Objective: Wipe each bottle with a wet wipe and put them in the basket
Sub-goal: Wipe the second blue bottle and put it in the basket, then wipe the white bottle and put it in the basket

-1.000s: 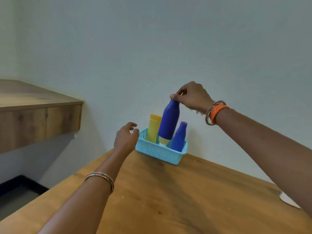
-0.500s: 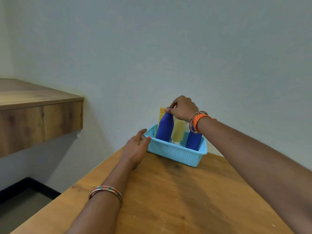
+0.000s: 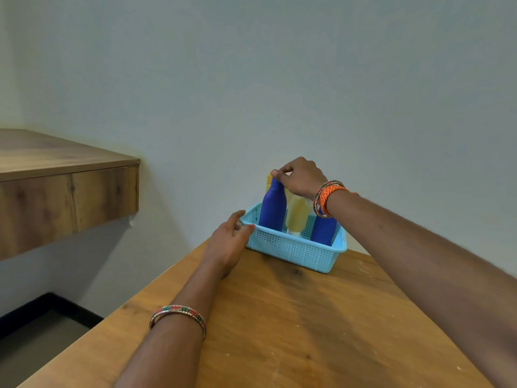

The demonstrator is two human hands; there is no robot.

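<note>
**Head view: bottles standing in the basket, one still held at the neck**

Head view, items listed largest first.

Wall [image 3: 279, 79]: plain pale surface filling the upper part of the scene, behind everything else.

Table [image 3: 321, 331]: wooden top, orange-brown, running from the lower edge up to the wall. Faint pale specks show on the grain.

Shelf [image 3: 56, 175]: darker wood, fixed to the wall at the left, well apart from the table.

Basket [image 3: 296, 252]: light blue plastic, perforated sides, sitting on the far end of the table just beside the wall.

Tall blue bottle [image 3: 272, 208]: upright in the left part of the basket, its neck rising well above the rim.

Pale yellow bottle [image 3: 298, 214]: in the middle of the basket, between the two blue ones; it appears to stand cap-down, though this is not certain.

Short blue bottle [image 3: 323, 229]: in the right part of the basket, its top hidden behind the right wrist.

Yellow tube [image 3: 269, 179]: only a small sliver shows behind the tall blue bottle's neck.

Right hand [image 3: 303, 176]: fingers curled, pinching the top of the tall blue bottle. Orange and beaded bracelets [image 3: 327, 198] sit on the wrist.

Left hand [image 3: 228, 243]: fingers loosely spread and holding nothing, fingertips touching the basket's near left corner. A beaded bangle [image 3: 179, 316] circles the forearm.
</note>
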